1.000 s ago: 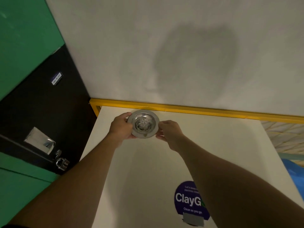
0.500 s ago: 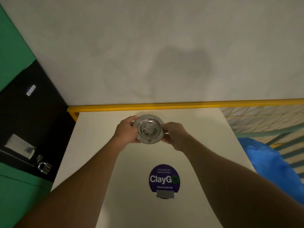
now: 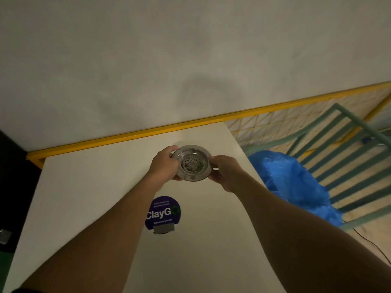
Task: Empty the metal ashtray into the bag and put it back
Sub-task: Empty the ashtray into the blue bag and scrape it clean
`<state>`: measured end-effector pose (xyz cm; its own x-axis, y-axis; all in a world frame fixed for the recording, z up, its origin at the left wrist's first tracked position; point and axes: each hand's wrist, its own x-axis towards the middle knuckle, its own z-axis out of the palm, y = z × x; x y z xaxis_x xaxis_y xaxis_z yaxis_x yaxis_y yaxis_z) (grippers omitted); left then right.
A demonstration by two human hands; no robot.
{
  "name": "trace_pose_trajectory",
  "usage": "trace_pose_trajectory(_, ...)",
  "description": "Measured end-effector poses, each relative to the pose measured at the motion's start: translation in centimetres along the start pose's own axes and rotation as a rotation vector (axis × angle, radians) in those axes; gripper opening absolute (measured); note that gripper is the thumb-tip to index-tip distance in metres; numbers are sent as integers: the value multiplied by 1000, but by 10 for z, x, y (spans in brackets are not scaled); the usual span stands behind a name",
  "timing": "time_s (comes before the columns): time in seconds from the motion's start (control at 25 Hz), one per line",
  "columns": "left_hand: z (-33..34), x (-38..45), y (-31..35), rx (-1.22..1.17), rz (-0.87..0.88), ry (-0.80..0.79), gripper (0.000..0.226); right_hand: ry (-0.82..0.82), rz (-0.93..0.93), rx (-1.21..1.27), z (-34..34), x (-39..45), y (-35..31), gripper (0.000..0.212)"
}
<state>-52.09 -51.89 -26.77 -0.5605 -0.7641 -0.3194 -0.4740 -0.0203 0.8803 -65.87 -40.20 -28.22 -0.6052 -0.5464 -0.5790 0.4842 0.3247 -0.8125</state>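
Observation:
A round metal ashtray (image 3: 192,163) with grey ash in its bowl is held level above the far part of a white table (image 3: 84,197). My left hand (image 3: 165,162) grips its left rim and my right hand (image 3: 225,172) grips its right rim. A blue plastic bag (image 3: 294,185) stands just past the table's right edge, to the right of my right forearm.
A purple round sticker (image 3: 163,213) lies on the table under my arms. A yellow rail (image 3: 148,132) runs along the table's far edge against a grey wall. Green metal bars (image 3: 349,157) and tiled floor lie right of the bag.
The ashtray has been lifted off the table in both hands and carried toward me and to the right. My view has swung right, bringing the blue bag fully into sight.

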Motion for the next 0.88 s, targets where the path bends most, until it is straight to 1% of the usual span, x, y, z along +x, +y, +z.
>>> trace_pose_trajectory(0.28,104,-13,27,37,37,-122,47,112,14,89,-112,-10,7,9)
trace_pose_trajectory(0.6,220,-9,28,76,-2,-211,46,248,38,175,-226,3,26,14)
trace_pose_trajectory(0.72,257,1,23,91,6,-205,43,272,51,213,-262,14,33,13)
trace_pose_trajectory(0.88,295,14,12,242,139,-119,35,320,57,218,-301,28,42,11)
